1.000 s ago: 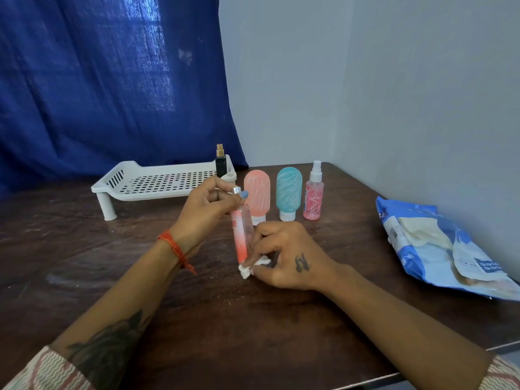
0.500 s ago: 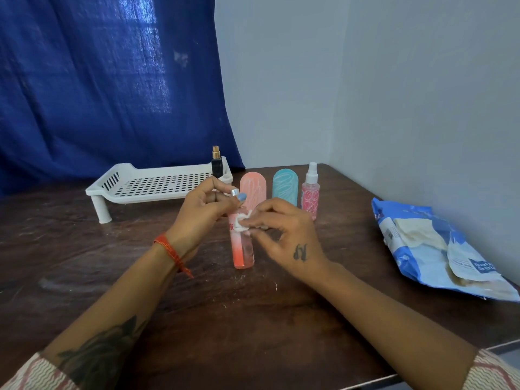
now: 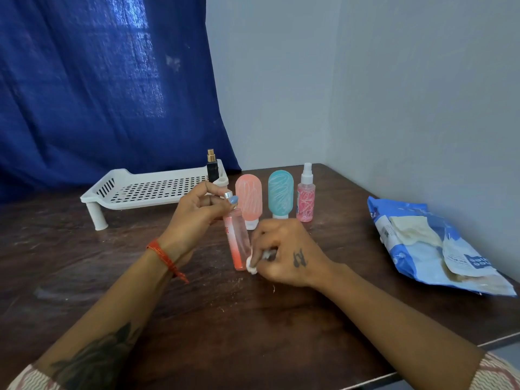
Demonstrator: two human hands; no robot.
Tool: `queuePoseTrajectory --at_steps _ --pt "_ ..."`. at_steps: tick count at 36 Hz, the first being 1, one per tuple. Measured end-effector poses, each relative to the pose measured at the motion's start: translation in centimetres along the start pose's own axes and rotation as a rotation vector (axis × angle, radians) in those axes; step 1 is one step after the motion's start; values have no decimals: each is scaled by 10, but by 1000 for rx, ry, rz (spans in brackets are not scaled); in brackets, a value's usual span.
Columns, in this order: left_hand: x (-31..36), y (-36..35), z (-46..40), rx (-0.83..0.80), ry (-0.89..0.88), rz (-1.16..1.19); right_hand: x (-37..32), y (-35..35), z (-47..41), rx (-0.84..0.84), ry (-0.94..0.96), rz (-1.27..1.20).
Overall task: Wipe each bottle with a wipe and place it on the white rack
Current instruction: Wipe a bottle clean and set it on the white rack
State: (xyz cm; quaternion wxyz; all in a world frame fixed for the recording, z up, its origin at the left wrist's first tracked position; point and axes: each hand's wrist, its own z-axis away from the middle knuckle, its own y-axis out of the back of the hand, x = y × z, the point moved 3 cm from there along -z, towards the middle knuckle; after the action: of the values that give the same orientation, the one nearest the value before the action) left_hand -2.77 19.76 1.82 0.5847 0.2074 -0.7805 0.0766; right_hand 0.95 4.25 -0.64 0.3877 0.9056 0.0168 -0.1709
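Bottle [image 3: 237, 240] gripped at top by left hand [image 3: 197, 212]; right hand [image 3: 284, 254] pinches wipe [image 3: 251, 265] against its base.

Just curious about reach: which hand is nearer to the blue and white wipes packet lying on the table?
The right hand. It pinches a white wipe mid-table, with bare wood between it and the blue and white wipes packet. The left hand sits farther away, holding the clear pink bottle.
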Motion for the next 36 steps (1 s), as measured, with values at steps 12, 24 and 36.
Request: queuePoseTrajectory --at_steps 12,24,36 --pt "1 -4 3 -63 -11 41 14 3 -8 261 -72 -3" --pt "3 -3 4 -53 -18 25 12 -1 1 -93 -85 8" --pt "5 -5 4 -104 -78 63 -1 4 -4 453 94 164"
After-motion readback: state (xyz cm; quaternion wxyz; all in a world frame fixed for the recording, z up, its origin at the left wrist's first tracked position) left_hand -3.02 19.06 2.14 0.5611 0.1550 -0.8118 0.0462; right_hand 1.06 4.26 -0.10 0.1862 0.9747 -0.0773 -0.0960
